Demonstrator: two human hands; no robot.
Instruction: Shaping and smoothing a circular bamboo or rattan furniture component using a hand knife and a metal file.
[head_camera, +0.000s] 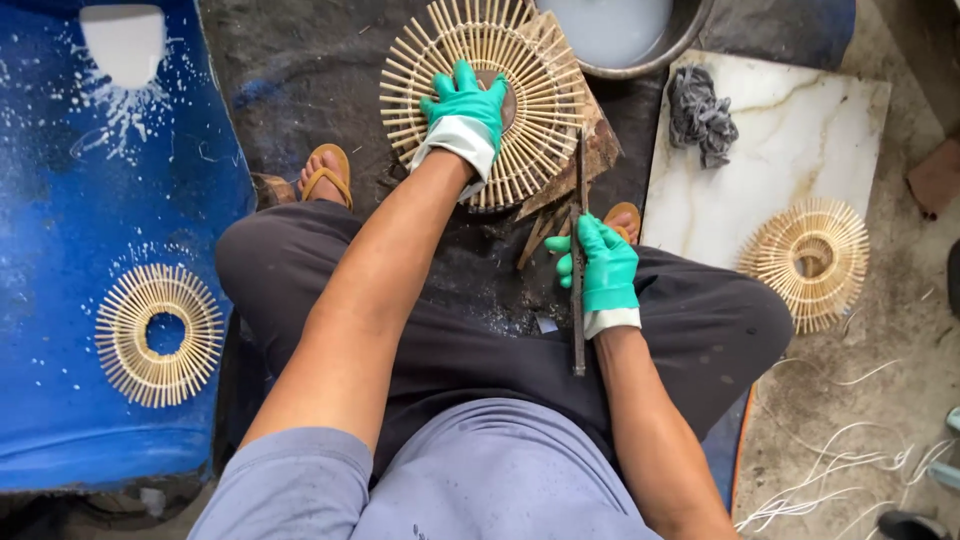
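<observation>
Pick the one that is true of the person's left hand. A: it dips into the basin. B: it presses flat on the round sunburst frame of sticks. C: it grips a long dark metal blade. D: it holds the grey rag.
B: the left hand, in a green glove, lies spread on the round stick frame in front of the knees, while the right hand grips the dark blade.

A person wearing green rubber gloves with white cuffs on the left hand (462, 112) and right hand (603, 268), a grey short-sleeved shirt, dark trousers and tan flip-flops.
</observation>
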